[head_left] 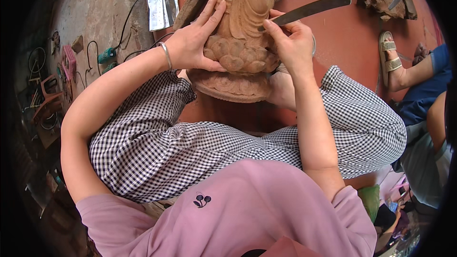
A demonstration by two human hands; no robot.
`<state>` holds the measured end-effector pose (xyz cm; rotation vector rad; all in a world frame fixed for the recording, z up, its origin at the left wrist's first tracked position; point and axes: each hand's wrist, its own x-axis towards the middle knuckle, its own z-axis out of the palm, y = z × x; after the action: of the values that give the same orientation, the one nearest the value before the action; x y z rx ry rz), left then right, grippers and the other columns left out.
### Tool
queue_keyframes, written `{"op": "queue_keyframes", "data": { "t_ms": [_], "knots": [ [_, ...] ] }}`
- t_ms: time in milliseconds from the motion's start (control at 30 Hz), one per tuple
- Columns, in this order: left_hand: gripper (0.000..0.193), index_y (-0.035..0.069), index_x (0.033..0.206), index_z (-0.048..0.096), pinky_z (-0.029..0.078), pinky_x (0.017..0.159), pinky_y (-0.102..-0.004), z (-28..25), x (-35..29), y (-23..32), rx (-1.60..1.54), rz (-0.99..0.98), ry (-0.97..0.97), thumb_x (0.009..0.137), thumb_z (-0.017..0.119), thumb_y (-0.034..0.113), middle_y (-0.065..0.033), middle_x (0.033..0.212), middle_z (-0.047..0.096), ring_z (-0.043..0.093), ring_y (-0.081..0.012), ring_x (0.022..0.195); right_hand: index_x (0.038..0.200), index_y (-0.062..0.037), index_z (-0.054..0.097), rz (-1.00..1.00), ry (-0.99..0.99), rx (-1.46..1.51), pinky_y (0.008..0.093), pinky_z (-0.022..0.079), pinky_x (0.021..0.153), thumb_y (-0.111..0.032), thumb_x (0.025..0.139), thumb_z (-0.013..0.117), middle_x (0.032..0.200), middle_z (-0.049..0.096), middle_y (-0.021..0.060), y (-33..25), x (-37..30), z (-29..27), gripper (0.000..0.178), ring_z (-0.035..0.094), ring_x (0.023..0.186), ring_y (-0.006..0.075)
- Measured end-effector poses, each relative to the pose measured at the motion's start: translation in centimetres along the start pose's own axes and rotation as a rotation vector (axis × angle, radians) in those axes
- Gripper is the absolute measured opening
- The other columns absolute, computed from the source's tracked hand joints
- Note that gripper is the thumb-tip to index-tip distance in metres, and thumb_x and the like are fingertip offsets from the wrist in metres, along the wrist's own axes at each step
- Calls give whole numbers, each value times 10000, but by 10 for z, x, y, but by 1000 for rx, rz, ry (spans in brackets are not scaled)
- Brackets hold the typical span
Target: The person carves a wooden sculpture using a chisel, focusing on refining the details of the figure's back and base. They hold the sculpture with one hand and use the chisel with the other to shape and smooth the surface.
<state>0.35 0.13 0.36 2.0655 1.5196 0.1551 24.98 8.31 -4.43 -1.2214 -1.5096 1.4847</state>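
A carved wooden statue (240, 24) with draped robes and a lotus-petal base stands between my lower legs. Its top runs out of the picture. My left hand (195, 38) lies on the statue's left side, fingers stretched up along the robe and the thumb on the petals. In my right hand (293, 40) is a long, dark, slightly curved blade (312, 9), pinched between thumb and fingers. The blade's narrow end meets the carving just above the petals; the broad end sticks out to the upper right.
Red floor tiles (333, 43) surround the statue. At the upper left are a white paper packet (163, 4), a green power tool (107, 55) and black cables. A carved wood piece (388, 1) lies at the upper right, near another person's sandalled foot (392, 62).
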Motion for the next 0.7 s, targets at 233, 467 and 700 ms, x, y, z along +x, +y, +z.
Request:
{"op": "queue_keyframes", "data": {
  "t_ms": [233,467,700],
  "knots": [
    [1429,112,1628,-35,535,1009,-467,0,0,0,2,-21,-13,626,884,552,-221,1682,-55,470,-459,1359,977,45,743,-121,52,-67,309,530,761,-180,845,791,1023,724,85,-4,-2,7,265,695,851,208],
    [1429,112,1628,-37,532,1017,-470,0,-2,-1,29,4,6,629,882,559,-225,1680,-59,465,-460,1365,943,57,735,139,35,18,313,535,754,-181,855,774,1035,727,107,-18,0,3,256,707,851,214],
    [1427,115,1628,-40,530,1027,-466,2,-1,-2,27,6,1,631,882,554,-226,1680,-60,453,-457,1378,943,67,727,95,50,-22,312,542,736,-182,859,770,993,737,115,-8,2,2,266,714,788,215]
  ]
}}
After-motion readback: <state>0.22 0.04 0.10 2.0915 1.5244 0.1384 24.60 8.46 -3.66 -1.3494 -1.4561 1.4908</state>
